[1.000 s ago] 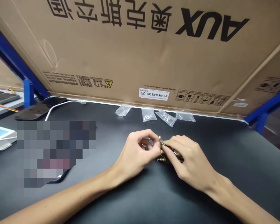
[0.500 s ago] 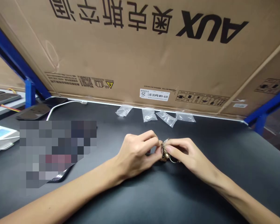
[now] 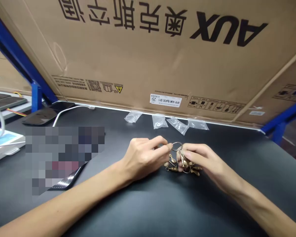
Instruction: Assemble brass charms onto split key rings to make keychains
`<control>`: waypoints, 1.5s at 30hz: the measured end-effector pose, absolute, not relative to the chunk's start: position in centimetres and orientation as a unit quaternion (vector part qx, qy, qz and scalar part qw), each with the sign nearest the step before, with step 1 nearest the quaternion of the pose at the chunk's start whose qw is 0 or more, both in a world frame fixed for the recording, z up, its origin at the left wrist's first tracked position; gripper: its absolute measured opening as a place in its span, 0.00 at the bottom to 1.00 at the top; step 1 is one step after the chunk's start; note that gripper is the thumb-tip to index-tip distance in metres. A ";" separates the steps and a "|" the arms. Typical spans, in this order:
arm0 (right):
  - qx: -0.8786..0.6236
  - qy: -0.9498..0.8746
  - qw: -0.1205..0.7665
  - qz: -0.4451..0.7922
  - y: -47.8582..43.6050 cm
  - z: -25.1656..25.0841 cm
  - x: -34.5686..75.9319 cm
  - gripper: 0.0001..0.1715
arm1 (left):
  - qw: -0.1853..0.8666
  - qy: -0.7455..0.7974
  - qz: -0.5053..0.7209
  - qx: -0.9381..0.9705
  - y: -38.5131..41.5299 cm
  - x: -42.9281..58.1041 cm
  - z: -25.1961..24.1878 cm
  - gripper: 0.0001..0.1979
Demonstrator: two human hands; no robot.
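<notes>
Between my hands a thin metal split ring (image 3: 177,143) stands up, with a bunch of small bronze-coloured charms (image 3: 185,161) below it. My left hand (image 3: 145,158) pinches the left edge of this ring between thumb and fingertips. Part of another thin loop shows at the left fingers. My right hand (image 3: 204,159) is closed around the charms just under the ring, and some of them poke out beneath its fingers. A few more bronze charms (image 3: 173,159) hang or lie between the two hands; which, I cannot tell.
Several clear plastic bags (image 3: 160,121) lie along the black table's (image 3: 138,210) back edge. Behind them stands a large cardboard box (image 3: 128,59) within a blue frame (image 3: 37,95). At left are a dark phone (image 3: 39,116), a white cable (image 3: 66,112), a white box (image 3: 8,148) and a blurred-out area.
My right hand has shifted slightly right, and the ring has come into view between the hands. More charms are showing below the fingers. The whole view has shifted a little.
</notes>
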State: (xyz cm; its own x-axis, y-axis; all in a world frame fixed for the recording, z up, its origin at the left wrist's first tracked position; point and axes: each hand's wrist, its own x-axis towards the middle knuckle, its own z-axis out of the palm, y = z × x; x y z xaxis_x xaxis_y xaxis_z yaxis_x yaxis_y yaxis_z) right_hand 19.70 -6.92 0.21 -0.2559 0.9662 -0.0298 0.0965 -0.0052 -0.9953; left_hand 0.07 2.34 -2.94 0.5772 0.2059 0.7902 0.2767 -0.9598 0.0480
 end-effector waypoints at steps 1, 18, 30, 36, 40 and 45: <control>-0.475 -0.603 0.398 0.503 -7.0 0.3 19.6 0.16 | -0.009 -0.164 -0.438 -0.884 2.1 0.2 -2.8 0.07; -0.545 -0.651 0.358 0.389 -7.3 -0.4 18.4 0.16 | -0.394 -0.246 -0.387 -0.797 0.5 1.0 -3.0 0.15; -0.624 -0.619 0.394 0.268 -5.9 0.3 21.5 0.18 | -0.091 -0.213 -0.408 -0.883 4.6 -0.1 -3.9 0.18; -0.658 -0.687 0.294 0.095 -4.3 -3.0 22.0 0.16 | -0.083 -0.255 -0.325 -0.907 4.5 0.0 -4.5 0.13; -0.665 -0.690 0.277 0.077 -4.4 -1.9 22.4 0.17 | -0.071 -0.290 -0.274 -0.914 4.2 0.1 -4.2 0.14; -0.644 -0.716 0.165 0.212 -5.7 0.2 23.0 0.13 | -0.067 -0.320 -0.267 -0.907 3.6 0.3 -3.9 0.13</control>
